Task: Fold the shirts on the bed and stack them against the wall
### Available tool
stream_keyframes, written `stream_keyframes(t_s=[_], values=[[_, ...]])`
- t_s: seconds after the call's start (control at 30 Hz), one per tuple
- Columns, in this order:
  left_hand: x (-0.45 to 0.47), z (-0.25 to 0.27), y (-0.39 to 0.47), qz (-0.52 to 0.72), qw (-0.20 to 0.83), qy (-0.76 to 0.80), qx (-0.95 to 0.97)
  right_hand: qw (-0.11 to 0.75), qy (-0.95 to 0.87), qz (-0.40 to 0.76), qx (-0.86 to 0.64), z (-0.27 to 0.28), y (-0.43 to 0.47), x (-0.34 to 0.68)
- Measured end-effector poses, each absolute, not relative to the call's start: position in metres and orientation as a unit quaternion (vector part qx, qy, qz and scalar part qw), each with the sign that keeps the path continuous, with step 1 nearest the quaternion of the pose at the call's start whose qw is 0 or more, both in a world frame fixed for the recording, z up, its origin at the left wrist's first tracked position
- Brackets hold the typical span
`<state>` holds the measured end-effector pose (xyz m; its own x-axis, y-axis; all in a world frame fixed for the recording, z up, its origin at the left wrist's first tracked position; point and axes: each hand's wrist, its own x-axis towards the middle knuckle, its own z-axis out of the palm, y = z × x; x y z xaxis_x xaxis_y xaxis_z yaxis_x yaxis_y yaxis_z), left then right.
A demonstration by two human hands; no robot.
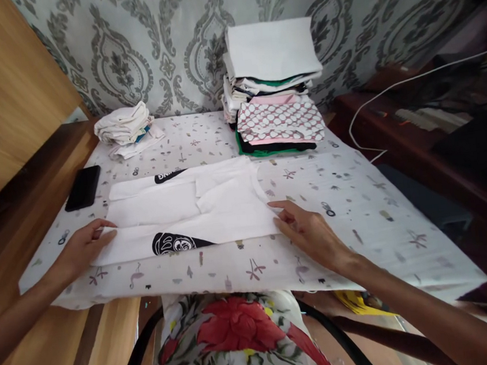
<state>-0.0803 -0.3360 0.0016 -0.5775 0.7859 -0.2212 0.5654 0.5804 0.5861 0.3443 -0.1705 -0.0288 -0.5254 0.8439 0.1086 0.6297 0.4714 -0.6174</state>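
A white T-shirt (230,221) with black printed patches lies on the table, its long sides folded in toward the middle. My left hand (91,242) pinches its near left corner between thumb and fingers. At the opposite end, my right hand (303,228) has thumb and forefinger closed on the near right edge, by the curved neckline. Between the hands the near fold runs straight, and one black print with white drawing faces up on it. Another black patch with white letters shows on the far fold.
A tall stack of folded clothes (281,123) stands at the back right against the patterned wall. Smaller folded white cloths (124,125) sit at the back left. A black phone (83,188) lies near the left edge of the cloth-covered table (374,232). A white cable (390,84) hangs at right.
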Motion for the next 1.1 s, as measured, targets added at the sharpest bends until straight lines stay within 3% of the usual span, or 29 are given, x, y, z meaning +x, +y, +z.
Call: stream_keyframes(t_s=[0.23,0.37,0.43,0.6,0.7,1.1], values=[[-0.085,0.007,-0.346,0.021,0.115,0.851,0.512,0.203,-0.825,0.288,-0.442,-0.029,-0.168,0.347],[-0.066,0.029,-0.335,-0.126,-0.046,0.788,0.601,0.219,-0.817,0.303,-0.439,-0.025,-0.171,0.351],[-0.046,0.038,-0.318,-0.113,-0.075,0.752,0.645,0.231,-0.809,0.306,-0.446,-0.023,-0.173,0.354],[0.018,0.034,-0.241,0.047,0.083,0.68,0.727,0.276,-0.77,0.353,-0.455,-0.029,-0.175,0.362],[0.052,0.017,-0.194,0.105,0.105,0.643,0.751,0.298,-0.757,0.369,-0.449,-0.035,-0.173,0.365],[0.079,-0.016,-0.159,0.125,0.086,0.67,0.727,0.289,-0.785,0.346,-0.425,-0.042,-0.17,0.365]])
